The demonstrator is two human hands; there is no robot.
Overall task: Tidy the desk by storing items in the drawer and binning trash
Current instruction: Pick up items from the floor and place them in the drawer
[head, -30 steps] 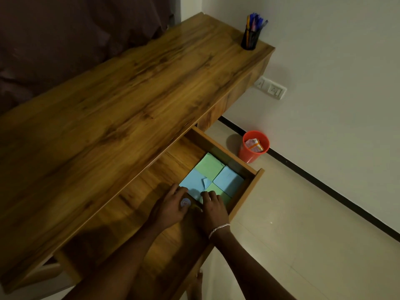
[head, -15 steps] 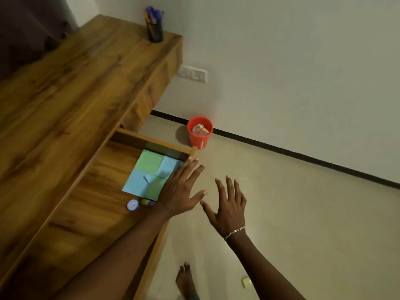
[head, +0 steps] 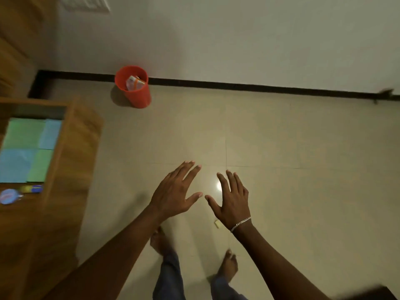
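The open wooden drawer (head: 71, 161) fills the left edge. Inside lie green and blue sticky-note pads (head: 28, 150), a round blue-lidded item (head: 8, 196) and a small yellow-and-blue stick (head: 32, 188). An orange bin (head: 134, 88) with crumpled paper trash (head: 134, 83) inside stands on the floor by the wall. My left hand (head: 175, 193) and my right hand (head: 232, 199) hover side by side over the tiled floor, fingers spread, holding nothing. A small pale yellow scrap (head: 217, 224) lies on the floor just below my right hand.
The desk side panel (head: 15, 46) rises at the upper left. A wall socket (head: 86, 3) sits on the white wall above a black skirting strip (head: 238, 85). My bare feet (head: 160, 241) stand on the beige tiles below my hands.
Both hands left the drawer and swung right, out over the floor. The view turned right and down, so the desk top and pen holder are out of sight.
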